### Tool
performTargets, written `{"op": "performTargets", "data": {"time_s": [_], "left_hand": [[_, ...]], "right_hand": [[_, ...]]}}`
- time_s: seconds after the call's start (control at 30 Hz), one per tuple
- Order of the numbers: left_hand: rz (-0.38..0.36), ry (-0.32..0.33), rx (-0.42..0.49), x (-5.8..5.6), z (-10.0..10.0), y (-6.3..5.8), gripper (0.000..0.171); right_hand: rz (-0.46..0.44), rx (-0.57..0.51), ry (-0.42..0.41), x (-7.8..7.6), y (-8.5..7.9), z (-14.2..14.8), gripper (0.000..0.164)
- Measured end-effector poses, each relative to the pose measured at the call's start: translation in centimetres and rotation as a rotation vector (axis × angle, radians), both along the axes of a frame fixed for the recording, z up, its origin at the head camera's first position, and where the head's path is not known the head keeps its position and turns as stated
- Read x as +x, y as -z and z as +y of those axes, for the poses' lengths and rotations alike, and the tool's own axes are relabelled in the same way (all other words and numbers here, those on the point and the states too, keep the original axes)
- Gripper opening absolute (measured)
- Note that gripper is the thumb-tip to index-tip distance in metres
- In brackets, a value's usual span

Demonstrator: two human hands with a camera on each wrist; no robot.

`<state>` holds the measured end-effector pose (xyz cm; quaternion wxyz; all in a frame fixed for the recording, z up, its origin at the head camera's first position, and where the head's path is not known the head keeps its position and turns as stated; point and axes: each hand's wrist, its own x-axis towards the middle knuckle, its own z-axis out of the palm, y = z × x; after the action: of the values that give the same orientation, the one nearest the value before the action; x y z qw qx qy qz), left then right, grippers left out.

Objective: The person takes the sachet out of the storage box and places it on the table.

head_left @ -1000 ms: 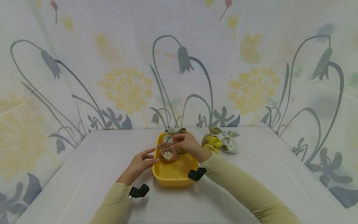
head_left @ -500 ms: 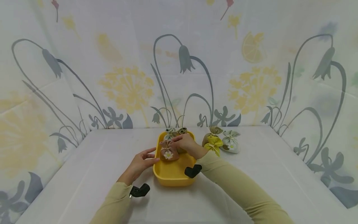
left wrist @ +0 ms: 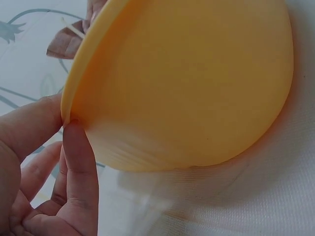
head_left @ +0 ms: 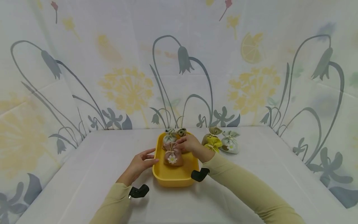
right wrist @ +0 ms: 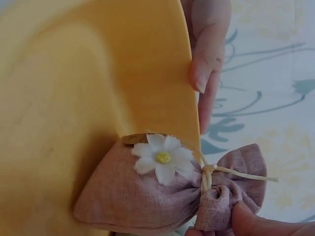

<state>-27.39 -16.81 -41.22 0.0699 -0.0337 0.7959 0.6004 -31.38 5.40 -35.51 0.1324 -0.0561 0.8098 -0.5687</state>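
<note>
A small dusty-pink drawstring pouch with a white flower hangs from my right hand, which pinches its gathered top. In the right wrist view the pouch overlaps the inside of a yellow plastic tub, and its cream cord shows at the neck. My left hand pinches the tub's left rim between thumb and fingers, as the left wrist view of the hand shows. At the back of the tub sit a pale grey pouch and an olive one, the latter partly hidden by my right hand.
Right of the tub, on the white-covered table, stand a brown pouch, a bright yellow pouch and a pale grey pouch with a flower. A flower-printed cloth rises behind the table.
My right hand has shifted the pink pouch a little rightward and toward me, away from the left rim, uncovering more of the grey pouch. The left hand stays at the rim.
</note>
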Motion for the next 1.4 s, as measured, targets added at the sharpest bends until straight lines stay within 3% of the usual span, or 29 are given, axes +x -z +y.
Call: {"op": "performTargets", "data": {"time_s": [0.37, 0.83, 1.17, 1.4], "left_hand": [[-0.006, -0.005, 0.002, 0.4, -0.5, 0.1, 0.059], [-0.005, 0.01, 0.003, 0.2, -0.4, 0.0, 0.061], [-0.015, 0.009, 0.003, 0.0, -0.1, -0.2, 0.059], [-0.015, 0.012, 0.001, 0.1, 0.0, -0.2, 0.059]], "right_hand": [[0.0, -0.035, -0.013, 3.2, -0.8, 1.3, 0.017], [0.112, -0.158, -0.031, 7.8, -1.6, 2.8, 0.014], [0.223, -0.207, -0.03, 10.0, -2.9, 5.3, 0.016], [0.255, -0.164, 0.007, 11.1, -3.6, 7.7, 0.017]]}}
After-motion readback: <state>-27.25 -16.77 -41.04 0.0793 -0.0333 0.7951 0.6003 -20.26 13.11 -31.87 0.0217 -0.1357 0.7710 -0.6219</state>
